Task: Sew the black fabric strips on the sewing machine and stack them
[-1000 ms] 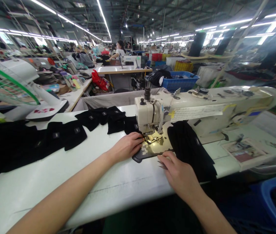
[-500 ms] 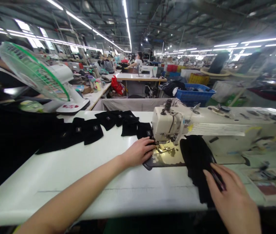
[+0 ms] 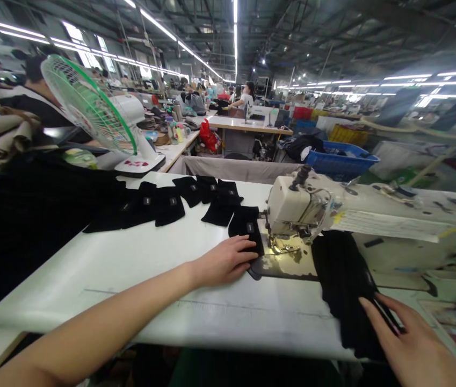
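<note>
My left hand (image 3: 228, 260) lies flat with fingers spread on a black fabric piece (image 3: 247, 221) bearing a small label, just left of the needle area of the sewing machine (image 3: 292, 207). Several more labelled black pieces (image 3: 171, 203) spread across the white table (image 3: 131, 263) to the left. At the lower right, my right hand (image 3: 409, 328) is closed around a slim dark tool (image 3: 389, 317), whose shape is partly hidden. Its fingers rest beside a stack of black fabric (image 3: 344, 285) lying right of the machine's metal plate (image 3: 288, 264).
A green and white fan (image 3: 91, 107) stands at the table's back left, near dark cloth (image 3: 30, 215). Behind the machine is a blue basket (image 3: 340, 161). A person (image 3: 246, 99) works in the background, and another person (image 3: 36, 91) sits at the far left.
The view has turned left, shifting the scene rightward. My left hand and the labelled piece under it have moved away from the needle area, showing more of the piece. My right hand still holds the tool.
</note>
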`<state>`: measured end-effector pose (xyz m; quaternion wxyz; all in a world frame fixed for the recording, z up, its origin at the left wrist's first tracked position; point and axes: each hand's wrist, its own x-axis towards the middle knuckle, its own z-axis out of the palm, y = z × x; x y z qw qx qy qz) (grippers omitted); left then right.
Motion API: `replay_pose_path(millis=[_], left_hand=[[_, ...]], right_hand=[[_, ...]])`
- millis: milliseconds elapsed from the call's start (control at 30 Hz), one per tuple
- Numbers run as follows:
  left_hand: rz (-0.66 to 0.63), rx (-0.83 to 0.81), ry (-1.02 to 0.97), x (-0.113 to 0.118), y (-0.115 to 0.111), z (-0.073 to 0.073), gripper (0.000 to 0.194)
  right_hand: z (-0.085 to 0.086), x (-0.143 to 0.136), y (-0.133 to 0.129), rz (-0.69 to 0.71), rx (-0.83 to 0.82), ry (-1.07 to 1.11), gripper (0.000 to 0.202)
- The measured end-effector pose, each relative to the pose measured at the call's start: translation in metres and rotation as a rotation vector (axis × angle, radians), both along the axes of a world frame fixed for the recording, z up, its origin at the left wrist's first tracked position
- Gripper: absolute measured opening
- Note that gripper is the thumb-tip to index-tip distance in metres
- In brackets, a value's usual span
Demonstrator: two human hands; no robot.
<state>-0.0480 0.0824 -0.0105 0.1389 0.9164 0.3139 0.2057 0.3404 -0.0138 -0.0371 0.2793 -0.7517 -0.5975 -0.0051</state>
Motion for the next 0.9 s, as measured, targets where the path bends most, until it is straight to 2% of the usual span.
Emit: replay_pose_path(millis=[200, 367, 433, 533, 600, 633, 733, 800, 900], left_hand=[[-0.043, -0.041, -0.015, -0.009, -0.022, 0.01, 0.033], [-0.057, -0.07, -0.049, -0.007, -0.031, 0.011, 0.024], [0.038, -0.063, -0.087, -0.005, -0.03, 0.011, 0.018], [0.422, -0.028, -0.04, 0.001, -0.015, 0.014, 0.021], [0.677, -0.027, 0.097, 0.006, 0.001, 0.016, 0.027], [0.758, -0.039, 0.171, 0.008, 0.009, 0.016, 0.031], [0.821, -0.112, 0.226, 0.016, 0.027, 0.013, 0.023], [0.786, -0.153, 0.14, 0.022, 0.033, 0.011, 0.012], [0.743, -0.201, -0.048, 0.027, 0.042, 0.014, 0.01]], right_hand=[[0.005, -0.008, 0.004, -0.044, 0.029, 0.04, 0.077], [0.009, -0.011, 0.004, -0.054, 0.036, 0.047, 0.073], [0.01, -0.011, 0.004, -0.059, 0.027, 0.058, 0.073], [0.012, -0.012, 0.005, -0.069, 0.028, 0.062, 0.077], [0.012, -0.012, 0.005, -0.071, 0.037, 0.055, 0.077], [0.011, -0.012, 0.005, -0.068, 0.038, 0.051, 0.076], [0.008, -0.012, 0.005, -0.059, 0.044, 0.027, 0.069], [0.006, -0.012, 0.004, -0.065, 0.045, -0.008, 0.061], [0.005, -0.015, 0.001, -0.076, 0.034, -0.069, 0.048]])
